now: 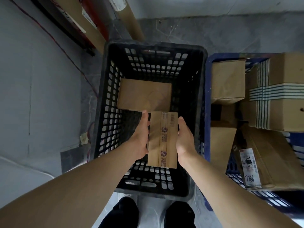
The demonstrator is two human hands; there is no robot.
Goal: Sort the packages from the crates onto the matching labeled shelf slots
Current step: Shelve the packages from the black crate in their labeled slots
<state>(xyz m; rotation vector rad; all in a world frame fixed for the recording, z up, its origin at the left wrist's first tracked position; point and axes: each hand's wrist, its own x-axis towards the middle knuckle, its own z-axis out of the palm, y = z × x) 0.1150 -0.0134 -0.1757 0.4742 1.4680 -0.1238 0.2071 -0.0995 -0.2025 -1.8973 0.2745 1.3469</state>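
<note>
Cardboard package (162,139) between both hands (139,137) (185,141)

I hold a narrow taped brown cardboard package (162,139) above the black perforated plastic crate (156,46), near side; a flat brown cardboard box (144,94) lies far-left inside.

The floor (222,35) is rough grey concrete, marked with pale scratches and dark stains on the far side. Along the far edge runs a lighter strip, the foot of a pale wall (197,5). The left is taken up by a smooth grey-blue surface (32,83) with faint straight seams; whether it is a wall or a panel is unclear. A thin red wire (57,45) crosses it slantwise. At far left, long flat cartons (72,22) and a brown cardboard tube (130,18) lean together. A white rounded object (19,176) sits at near left. The light is dim and even.
</note>
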